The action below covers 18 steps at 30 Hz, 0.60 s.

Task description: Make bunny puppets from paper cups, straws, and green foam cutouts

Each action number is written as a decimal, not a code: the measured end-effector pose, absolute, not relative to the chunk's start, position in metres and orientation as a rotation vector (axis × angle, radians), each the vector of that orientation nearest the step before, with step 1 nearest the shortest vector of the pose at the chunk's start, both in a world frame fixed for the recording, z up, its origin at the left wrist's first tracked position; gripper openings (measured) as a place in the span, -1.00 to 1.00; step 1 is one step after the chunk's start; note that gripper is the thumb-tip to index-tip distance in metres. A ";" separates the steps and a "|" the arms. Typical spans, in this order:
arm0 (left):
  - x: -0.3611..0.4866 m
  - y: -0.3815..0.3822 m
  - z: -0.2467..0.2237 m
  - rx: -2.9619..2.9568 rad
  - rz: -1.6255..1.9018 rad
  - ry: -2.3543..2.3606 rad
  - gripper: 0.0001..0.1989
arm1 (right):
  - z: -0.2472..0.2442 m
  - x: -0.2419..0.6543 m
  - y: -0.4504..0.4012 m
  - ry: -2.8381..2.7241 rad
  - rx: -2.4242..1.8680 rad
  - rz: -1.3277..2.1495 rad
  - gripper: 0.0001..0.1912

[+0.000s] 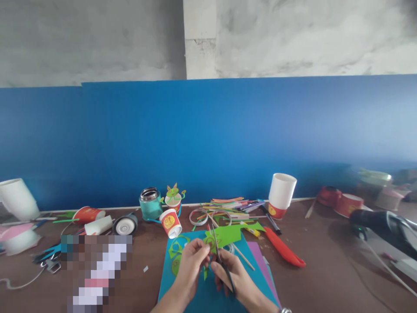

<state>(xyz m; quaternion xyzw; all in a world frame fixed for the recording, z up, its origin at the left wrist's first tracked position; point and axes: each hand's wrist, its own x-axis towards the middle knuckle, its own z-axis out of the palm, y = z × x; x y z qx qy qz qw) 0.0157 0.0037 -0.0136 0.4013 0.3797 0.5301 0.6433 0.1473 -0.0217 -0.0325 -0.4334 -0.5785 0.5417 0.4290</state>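
In the head view, my left hand point(192, 265) pinches the edge of a bright green paper sheet point(230, 234) that has a drawing on it. My right hand point(237, 274) is closed around the dark handles of a pair of scissors point(218, 250). Their blades point up and lie across the green paper beside my left fingers; I cannot tell whether the blades are parted. Below both hands lies a blue sheet point(208, 300). Cut green paper pieces point(176, 263) rest on its left side, partly behind my left hand.
Behind the sheet stand a teal jar point(150, 205), a tipped red-and-white paper cup point(170, 223) and a cup with a green paper figure point(173, 195). Tape rolls point(198, 217) and several coloured pens lie at the back. A red pouch point(283, 247) and tall stacked cups point(282, 195) are at right.
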 end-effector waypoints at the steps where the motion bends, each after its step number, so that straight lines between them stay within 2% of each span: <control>1: 0.016 0.003 -0.013 0.911 1.203 0.864 -0.69 | -0.033 0.147 -0.022 -1.448 -1.078 1.343 -0.56; 18: 0.015 0.001 -0.009 0.915 1.184 0.878 -0.69 | -0.030 0.147 -0.023 -1.449 -1.085 1.344 -0.53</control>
